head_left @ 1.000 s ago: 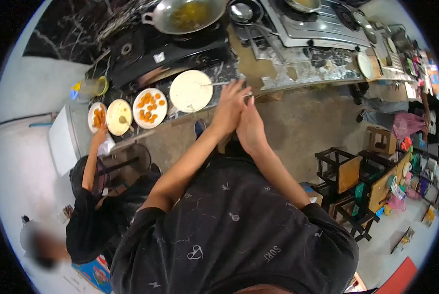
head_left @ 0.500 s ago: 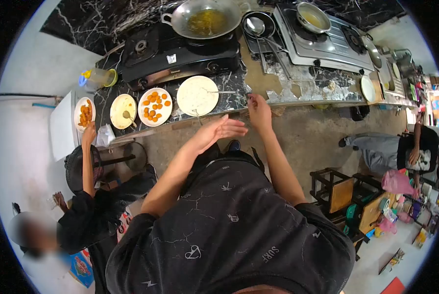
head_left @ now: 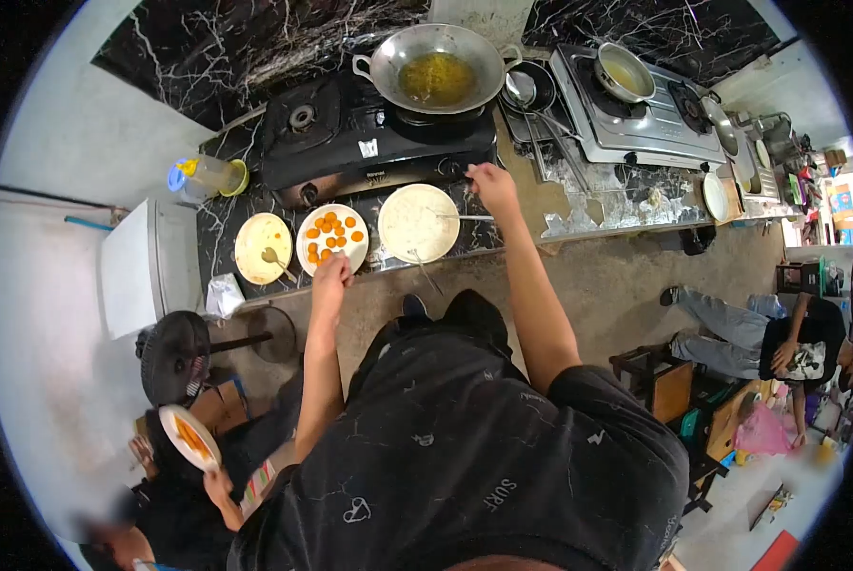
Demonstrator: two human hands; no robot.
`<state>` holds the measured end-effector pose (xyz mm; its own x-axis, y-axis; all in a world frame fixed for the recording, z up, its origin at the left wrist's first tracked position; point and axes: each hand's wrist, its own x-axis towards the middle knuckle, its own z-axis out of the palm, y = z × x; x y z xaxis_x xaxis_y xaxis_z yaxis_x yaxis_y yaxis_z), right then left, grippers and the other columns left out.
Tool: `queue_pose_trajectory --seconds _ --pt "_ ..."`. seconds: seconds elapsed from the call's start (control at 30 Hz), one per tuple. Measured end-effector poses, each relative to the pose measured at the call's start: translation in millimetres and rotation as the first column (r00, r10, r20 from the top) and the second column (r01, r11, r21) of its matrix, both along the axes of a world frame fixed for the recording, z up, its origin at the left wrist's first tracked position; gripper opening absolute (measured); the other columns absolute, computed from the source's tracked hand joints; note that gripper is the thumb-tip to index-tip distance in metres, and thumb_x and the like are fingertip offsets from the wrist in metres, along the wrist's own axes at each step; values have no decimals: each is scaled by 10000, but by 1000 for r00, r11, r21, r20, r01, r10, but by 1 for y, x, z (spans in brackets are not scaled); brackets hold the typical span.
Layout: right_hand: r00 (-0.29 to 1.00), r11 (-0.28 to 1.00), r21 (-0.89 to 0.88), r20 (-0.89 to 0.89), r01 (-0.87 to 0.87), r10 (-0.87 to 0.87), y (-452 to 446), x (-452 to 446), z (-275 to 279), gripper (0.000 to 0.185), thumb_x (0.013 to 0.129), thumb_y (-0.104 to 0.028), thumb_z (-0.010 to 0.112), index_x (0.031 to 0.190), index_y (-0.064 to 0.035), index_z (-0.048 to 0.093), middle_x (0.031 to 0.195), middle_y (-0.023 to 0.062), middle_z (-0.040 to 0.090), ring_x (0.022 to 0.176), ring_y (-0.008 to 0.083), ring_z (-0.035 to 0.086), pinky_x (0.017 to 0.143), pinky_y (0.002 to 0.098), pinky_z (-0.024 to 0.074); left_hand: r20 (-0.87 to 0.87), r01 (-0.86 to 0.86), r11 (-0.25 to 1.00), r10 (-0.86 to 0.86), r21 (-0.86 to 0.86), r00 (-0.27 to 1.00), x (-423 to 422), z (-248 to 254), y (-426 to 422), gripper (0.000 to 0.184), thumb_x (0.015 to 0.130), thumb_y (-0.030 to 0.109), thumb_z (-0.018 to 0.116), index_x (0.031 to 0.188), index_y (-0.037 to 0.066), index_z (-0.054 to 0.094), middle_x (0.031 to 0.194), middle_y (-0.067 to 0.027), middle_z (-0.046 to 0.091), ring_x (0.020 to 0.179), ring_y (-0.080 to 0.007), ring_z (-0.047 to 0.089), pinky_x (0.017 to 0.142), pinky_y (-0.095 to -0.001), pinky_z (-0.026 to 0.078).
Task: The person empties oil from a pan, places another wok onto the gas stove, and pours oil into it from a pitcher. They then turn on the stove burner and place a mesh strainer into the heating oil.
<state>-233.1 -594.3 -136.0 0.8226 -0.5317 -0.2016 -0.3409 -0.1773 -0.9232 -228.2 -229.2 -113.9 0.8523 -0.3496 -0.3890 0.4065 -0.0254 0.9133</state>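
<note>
Stove knob has come within reach beside your pinched right hand, anything in your curled left hand hidden.

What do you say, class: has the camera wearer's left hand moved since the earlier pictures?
Yes: against the black stove, the left hand has moved leftward, from near the stove's right end to the near edge of the plate of orange balls.
</note>
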Motion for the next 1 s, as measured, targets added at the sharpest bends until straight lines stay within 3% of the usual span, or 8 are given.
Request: queue_pose_trajectory --seconds 0.07,0.17,0.3,0.37,0.47,0.6,0.73,1.0 --pt "986 991 -85 144 102 -89 -21 -9 4 276 895 -267 633 874 6 665 636 70 634 600 131 596 594 297 470 -78 -153 976 166 158 983 34 -7 10 240 983 207 467 835 49 570 651 37 448 586 -73 417 540 -252 341" --pt "932 964 -131 314 230 -180 -69 7 54 258 897 -239 630 931 16 656 649 73 645 652 130 625 635 280 479 427 -94 976 2 195 904 120 47 -25 205 970 218 525 888 50 608 644 34 469 571 -55 418 514 -243 343" --pt "933 929 -272 322 253 -160 -167 78 73 252 870 -242 645 921 2 677 722 82 699 693 157 661 679 289 494 550 -90 944 -107 319 828 264 61 -83 260 937 256 571 986 24 679 743 -35 652 607 -97 557 564 -261 432" --pt "974 867 -448 152 218 -167 -194 105 79 258 835 -266 668 893 -17 707 772 76 725 712 172 676 711 307 502 451 -90 892 -135 443 882 308 70 -112 296 931 294 603 1036 25 672 832 -42 672 684 -108 563 650 -277 448" --pt "981 916 -354 94 190 -167 -215 132 74 265 810 -288 683 869 -33 726 775 65 729 726 179 684 724 319 510 401 -91 790 -205 606 893 342 71 -139 327 909 327 628 1029 29 687 882 -43 696 688 -130 573 696 -303 469" --pt "990 974 -192 104 118 -100 -237 168 48 279 827 -301 690 898 -32 720 770 49 727 676 143 674 655 281 511 366 -78 798 -185 598 912 361 73 -167 342 891 342 646 1021 31 701 904 -50 715 745 -150 612 750 -321 483" --pt "999 983 -177 37 39 -33 -230 181 53 266 846 -275 692 910 -17 710 736 49 714 621 112 661 609 259 506 292 50 705 -356 708 888 376 51 -185 309 873 317 673 968 26 714 874 -58 727 838 -164 668 780 -312 493" --pt "995 992 -121 89 -21 32 -243 193 37 188 838 -166 696 907 9 703 713 60 707 582 95 645 584 243 500 417 -84 719 -300 690 858 379 42 -192 175 805 218 707 871 59 737 815 -86 726 784 -194 693 749 -303 508"
